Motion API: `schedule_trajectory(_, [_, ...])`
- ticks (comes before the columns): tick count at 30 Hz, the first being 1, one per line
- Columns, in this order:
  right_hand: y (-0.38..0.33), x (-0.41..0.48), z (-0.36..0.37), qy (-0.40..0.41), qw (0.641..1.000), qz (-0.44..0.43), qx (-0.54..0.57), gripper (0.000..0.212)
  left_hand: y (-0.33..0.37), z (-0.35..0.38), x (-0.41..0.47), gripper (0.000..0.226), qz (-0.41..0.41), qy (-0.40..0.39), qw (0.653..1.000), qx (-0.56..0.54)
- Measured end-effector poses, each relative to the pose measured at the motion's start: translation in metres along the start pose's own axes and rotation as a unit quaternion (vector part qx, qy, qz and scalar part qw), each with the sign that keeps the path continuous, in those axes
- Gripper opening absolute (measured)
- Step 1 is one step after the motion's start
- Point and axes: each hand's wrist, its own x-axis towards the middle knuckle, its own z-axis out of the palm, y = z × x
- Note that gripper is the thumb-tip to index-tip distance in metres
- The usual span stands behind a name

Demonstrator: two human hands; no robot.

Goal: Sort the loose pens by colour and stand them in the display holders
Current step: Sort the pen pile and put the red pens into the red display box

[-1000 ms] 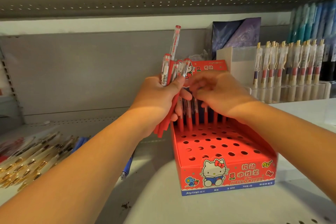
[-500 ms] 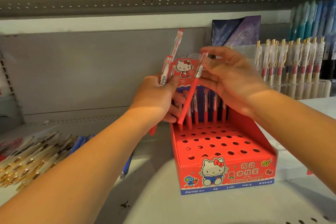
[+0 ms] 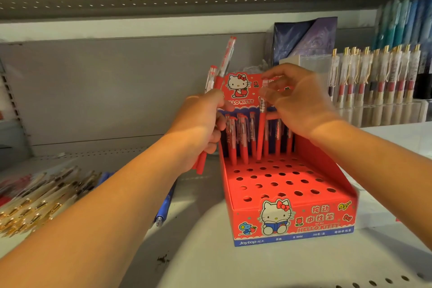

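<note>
The display box [image 3: 292, 217] stands on the shelf [image 3: 210, 264], right of its middle, with the header card at the back. A row of pens [image 3: 243, 142] stands in the rearmost holes, just before the card. The right hand [image 3: 301, 103] pinches one pen [image 3: 261, 128] upright among that row, tip down. The left hand [image 3: 198, 124] grips a bundle of pens [image 3: 223, 61] just beside the box's rear left corner. A heap of loose pens [image 3: 39, 196] lies at the shelf's left edge, and a single pen [image 3: 164, 203] lies between heap and box. A second holder [image 3: 378, 110] full of pens stands toward the rear right, and flat packets [image 3: 306, 40] lean behind the card.

Grey back panel [image 3: 117, 89] behind white perforated shelf [image 3: 210, 264].
</note>
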Motion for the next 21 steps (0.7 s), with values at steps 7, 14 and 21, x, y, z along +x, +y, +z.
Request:
schedule_trajectory(7, [0.006,-0.001,0.001,-0.003,1.0,0.0,-0.021,0.023,-0.006,0.003,0.003,0.014,0.049,-0.016,0.998,0.025])
schedule_trajectory(14, [0.014,0.004,-0.002,0.022,0.998,0.011,-0.051,0.021,-0.009,0.001,0.003,0.012,0.07,-0.033,0.996,0.037])
schedule_trajectory(21, [0.012,-0.005,0.002,-0.065,0.984,0.045,-0.157,0.019,-0.009,0.002,0.001,0.009,0.083,-0.058,0.995,0.017])
